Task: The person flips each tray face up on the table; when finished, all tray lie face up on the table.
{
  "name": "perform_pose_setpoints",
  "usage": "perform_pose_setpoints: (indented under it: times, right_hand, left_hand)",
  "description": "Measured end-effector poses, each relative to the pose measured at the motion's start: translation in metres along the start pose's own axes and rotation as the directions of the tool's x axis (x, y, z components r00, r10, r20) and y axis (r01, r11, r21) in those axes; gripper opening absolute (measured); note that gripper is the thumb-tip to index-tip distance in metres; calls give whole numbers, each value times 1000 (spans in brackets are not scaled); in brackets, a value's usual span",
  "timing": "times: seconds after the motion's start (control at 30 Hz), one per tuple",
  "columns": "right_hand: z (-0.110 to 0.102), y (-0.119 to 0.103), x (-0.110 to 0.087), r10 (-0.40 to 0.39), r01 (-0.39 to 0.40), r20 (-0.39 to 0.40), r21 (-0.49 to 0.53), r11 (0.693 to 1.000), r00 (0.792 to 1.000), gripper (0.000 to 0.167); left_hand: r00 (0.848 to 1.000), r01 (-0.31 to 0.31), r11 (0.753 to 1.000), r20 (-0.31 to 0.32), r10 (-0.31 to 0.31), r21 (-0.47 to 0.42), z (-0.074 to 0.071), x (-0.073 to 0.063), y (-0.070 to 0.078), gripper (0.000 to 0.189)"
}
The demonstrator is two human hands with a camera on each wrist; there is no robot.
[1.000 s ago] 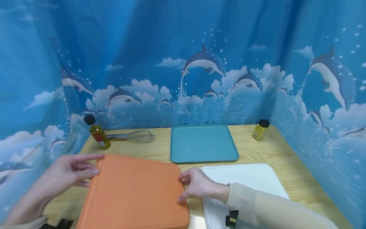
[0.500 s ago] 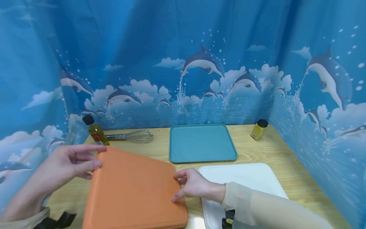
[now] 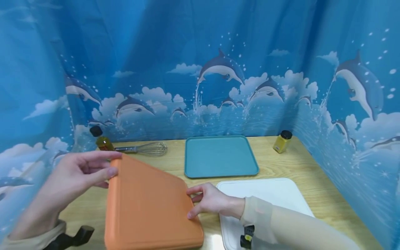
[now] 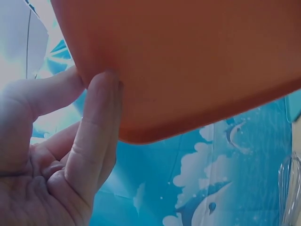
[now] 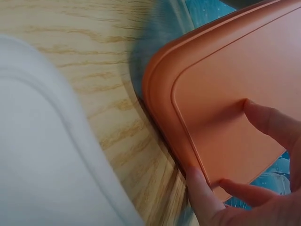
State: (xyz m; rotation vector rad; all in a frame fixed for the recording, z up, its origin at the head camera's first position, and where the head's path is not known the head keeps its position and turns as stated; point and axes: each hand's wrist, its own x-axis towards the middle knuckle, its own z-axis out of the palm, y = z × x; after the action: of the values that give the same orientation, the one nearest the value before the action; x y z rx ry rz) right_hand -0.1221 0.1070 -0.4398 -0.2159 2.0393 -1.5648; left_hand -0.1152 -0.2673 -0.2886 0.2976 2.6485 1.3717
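The orange tray (image 3: 153,205) stands tilted at the front left, its left side raised off the table and its right side low. At its raised far-left corner, my left hand (image 3: 76,178) pinches the edge between thumb and fingers; the left wrist view shows fingers on both sides of the corner. My right hand (image 3: 214,200) holds the low right edge, thumb nearer me and fingers farther along. In the right wrist view, fingertips (image 5: 197,176) touch the rim and one digit presses the tray's flat face.
A white tray (image 3: 259,194) lies under the right forearm. Behind stands a teal tray (image 3: 220,156). A whisk (image 3: 153,148) and an oil bottle (image 3: 104,143), partly hidden, are at back left. A yellow black-capped jar (image 3: 282,141) stands back right. Dolphin curtains (image 3: 175,69) enclose the table.
My left hand has lifted the orange tray's left side higher and moved it slightly right, so the tray tilts more steeply. The right hand has shifted slightly left with the edge.
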Motion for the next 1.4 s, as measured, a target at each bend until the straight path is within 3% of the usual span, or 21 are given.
perform_pose_setpoints:
  times: [0.33, 0.53, 0.67, 0.87, 1.07, 1.23, 1.4]
  right_hand:
    - [-4, -1, 2, -3, 0, 74, 37, 999, 997, 80]
    - [-15, -10, -4, 9, -14, 116, 35, 999, 993, 74]
    - [-25, -23, -13, -25, 18, 131, 57, 998, 991, 66]
    - [-43, -55, -27, -113, 109, 139, 38, 993, 984, 55]
    - [-60, -104, -46, -230, 238, 157, -33, 971, 960, 55]
    - [-62, -144, -61, -305, 322, 179, -75, 944, 936, 57]
    - [-57, -168, -70, -346, 378, 214, -128, 917, 913, 58]
  left_hand:
    - [994, -102, 991, -35, 99, -92, 8, 13, 17, 47]
    - [994, -102, 982, -65, 92, -158, 14, 18, 25, 41]
    - [992, -98, 973, -92, 81, -207, 17, 21, 29, 31]
    - [986, -130, 966, -130, 103, -222, 22, 26, 38, 25]
    - [984, -147, 961, -137, 117, -234, 30, 35, 51, 32]
    - [984, -144, 959, -140, 112, -245, 38, 43, 59, 40]
    - [987, -132, 954, -125, 101, -270, 46, 51, 70, 45]
